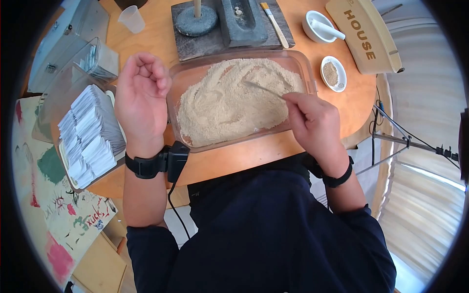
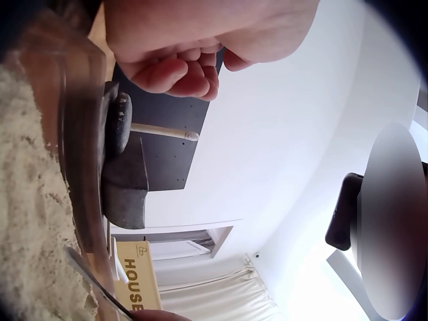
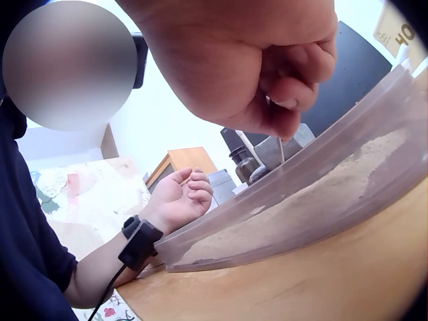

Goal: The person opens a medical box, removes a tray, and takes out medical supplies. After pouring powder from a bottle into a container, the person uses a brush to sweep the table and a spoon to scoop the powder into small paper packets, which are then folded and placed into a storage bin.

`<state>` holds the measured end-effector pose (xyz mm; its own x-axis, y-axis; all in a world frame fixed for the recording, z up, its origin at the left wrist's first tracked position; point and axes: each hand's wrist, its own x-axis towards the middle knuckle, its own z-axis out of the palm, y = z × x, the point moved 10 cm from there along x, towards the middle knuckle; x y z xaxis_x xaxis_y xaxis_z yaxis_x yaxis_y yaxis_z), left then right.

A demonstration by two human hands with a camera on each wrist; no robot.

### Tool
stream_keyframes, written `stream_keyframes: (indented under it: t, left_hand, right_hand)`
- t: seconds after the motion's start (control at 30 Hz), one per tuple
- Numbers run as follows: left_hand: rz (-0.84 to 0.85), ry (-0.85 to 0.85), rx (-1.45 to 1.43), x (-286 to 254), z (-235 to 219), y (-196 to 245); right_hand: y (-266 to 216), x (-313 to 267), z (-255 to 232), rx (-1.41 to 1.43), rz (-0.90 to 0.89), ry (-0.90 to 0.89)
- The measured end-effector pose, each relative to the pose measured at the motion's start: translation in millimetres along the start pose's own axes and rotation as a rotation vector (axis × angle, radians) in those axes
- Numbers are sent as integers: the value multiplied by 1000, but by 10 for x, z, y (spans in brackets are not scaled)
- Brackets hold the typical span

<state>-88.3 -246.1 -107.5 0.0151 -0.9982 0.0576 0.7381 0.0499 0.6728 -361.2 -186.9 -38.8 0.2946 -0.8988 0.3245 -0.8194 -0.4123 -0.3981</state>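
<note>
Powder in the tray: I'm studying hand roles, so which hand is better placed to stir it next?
Probably the right hand: it pinches the thin tool, whose tip is at the powder. The left hand holds nothing, fingers loosely curled, by the tray's left end.

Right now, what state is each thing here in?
Tub: uncovered
Powder: spread unevenly inside
Metal tool: pinched in right fingers
Left fingers: loosely curled, holding nothing
Mortar: upright, holding pestle
Small bowl: partly filled
Brush: lying down
White papers: packed together
Stone disc: flat, rod upright
</note>
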Motion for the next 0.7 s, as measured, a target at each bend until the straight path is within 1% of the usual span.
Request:
stream_keyframes:
  t: [0.03, 0.1, 0.13, 0.2, 0.23, 0.3, 0.33, 0.4, 0.43, 0.5, 0.57, 0.63, 0.7]
  left_hand:
    - [-1, -11, 1, 1, 14, -7]
    - [1, -14, 1, 1, 21, -6]
    - [3, -17, 3, 0, 25, -3]
    - [0, -20, 6, 1, 29, -6]
    - [-2, -23, 6, 4, 36, -11]
    - [-1, -15, 6, 5, 35, -14]
    - [0, -3, 6, 5, 19, -9]
    - [6, -4, 9, 5, 9, -1]
    - [6, -9, 9, 2, 14, -8]
    - [1, 4, 16, -4, 15, -16]
    - [5, 18, 26, 6, 1, -9]
    - [4, -20, 1, 5, 24, -9]
    - [3, -12, 2, 6, 21, -8]
  right_hand:
    - [16, -6, -1, -2, 1, -2]
    - [124, -3, -29, 12, 82, 27]
    - [110, 0, -22, 13, 82, 28]
    - [-37, 11, 18, 114, -16, 7]
    - [-35, 16, 21, 113, -14, 10]
    - [32, 29, 59, 32, 42, -13]
    - [40, 30, 63, 33, 40, -13]
    - [143, 19, 56, 41, 123, 10]
    - [141, 22, 66, 42, 126, 9]
    - [89, 46, 80, 74, 77, -2]
    - [90, 38, 84, 65, 82, -6]
    - [98, 32, 105, 59, 87, -14]
    - [204, 20, 76, 64, 168, 20]
